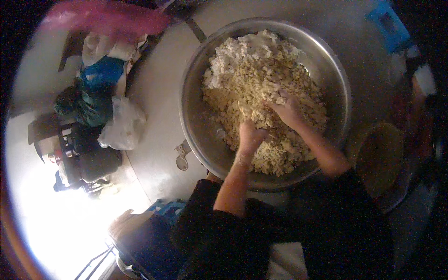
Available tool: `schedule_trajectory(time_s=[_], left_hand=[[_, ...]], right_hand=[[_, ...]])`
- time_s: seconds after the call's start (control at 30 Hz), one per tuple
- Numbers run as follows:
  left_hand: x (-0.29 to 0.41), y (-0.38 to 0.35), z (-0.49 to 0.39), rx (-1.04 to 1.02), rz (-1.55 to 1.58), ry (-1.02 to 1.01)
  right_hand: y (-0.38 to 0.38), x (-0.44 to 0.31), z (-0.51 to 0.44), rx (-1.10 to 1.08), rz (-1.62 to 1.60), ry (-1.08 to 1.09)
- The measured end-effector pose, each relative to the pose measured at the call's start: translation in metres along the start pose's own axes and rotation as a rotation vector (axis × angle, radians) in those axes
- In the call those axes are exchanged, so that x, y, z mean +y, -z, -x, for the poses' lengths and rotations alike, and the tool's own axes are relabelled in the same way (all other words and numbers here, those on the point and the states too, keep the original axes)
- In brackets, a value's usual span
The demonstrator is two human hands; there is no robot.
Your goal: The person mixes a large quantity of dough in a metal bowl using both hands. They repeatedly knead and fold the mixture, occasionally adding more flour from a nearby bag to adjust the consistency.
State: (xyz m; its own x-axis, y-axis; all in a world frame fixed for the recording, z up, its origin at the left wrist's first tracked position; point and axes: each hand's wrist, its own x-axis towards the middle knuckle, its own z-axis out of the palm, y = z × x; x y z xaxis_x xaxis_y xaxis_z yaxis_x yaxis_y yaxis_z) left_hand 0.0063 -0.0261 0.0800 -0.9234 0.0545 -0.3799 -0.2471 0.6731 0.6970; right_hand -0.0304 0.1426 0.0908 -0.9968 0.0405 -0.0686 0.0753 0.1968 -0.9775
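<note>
A wide stainless steel bowl [196, 140] stands before me, holding a heap of crumbly, yellowish dough [280, 161]. Loose white flour [224, 63] lies along the heap's far left side. My left hand [250, 134] reaches into the middle of the heap; dough hides most of its fingers, and its thumb points right. Slightly farther in and to the right, my right hand [290, 110] has its fingers around a pale clump of dough. Bits of dough cling to its fingertips.
Left of the bowl, a small metal piece with a ring [182, 159] lies on the floor. Farther left are a clear plastic bag [124, 124], a dark green bag [89, 108] and a blue bag [103, 73]. A blue crate [388, 26] is at the upper right. Bright light covers the lower left.
</note>
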Motion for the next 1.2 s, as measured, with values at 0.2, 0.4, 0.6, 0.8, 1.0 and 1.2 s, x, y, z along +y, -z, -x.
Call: schedule_trajectory(time_s=[0.2,0.4,0.6,0.8,1.0,1.2], left_hand=[[-0.063,0.096,-0.055,0.024,-0.802,-0.249],[-0.149,0.157,-0.121,-0.004,-0.329,-0.061],[-0.148,0.042,-0.098,0.153,0.708,0.313],[-0.071,0.036,-0.081,-0.311,0.997,0.390],[0.024,0.011,-0.034,-0.266,0.705,0.114],[0.007,-0.005,0.033,-0.095,0.113,-0.161]], right_hand=[[0.025,0.015,0.004,-0.137,0.345,-0.132],[0.066,0.070,-0.059,-0.299,0.461,-0.014],[0.107,0.131,-0.142,0.044,0.222,-0.508],[0.026,0.057,-0.134,-0.687,0.288,-0.447],[-0.003,0.017,-0.072,-0.681,0.405,-0.251],[0.018,-0.017,0.058,-0.513,0.699,0.266]])
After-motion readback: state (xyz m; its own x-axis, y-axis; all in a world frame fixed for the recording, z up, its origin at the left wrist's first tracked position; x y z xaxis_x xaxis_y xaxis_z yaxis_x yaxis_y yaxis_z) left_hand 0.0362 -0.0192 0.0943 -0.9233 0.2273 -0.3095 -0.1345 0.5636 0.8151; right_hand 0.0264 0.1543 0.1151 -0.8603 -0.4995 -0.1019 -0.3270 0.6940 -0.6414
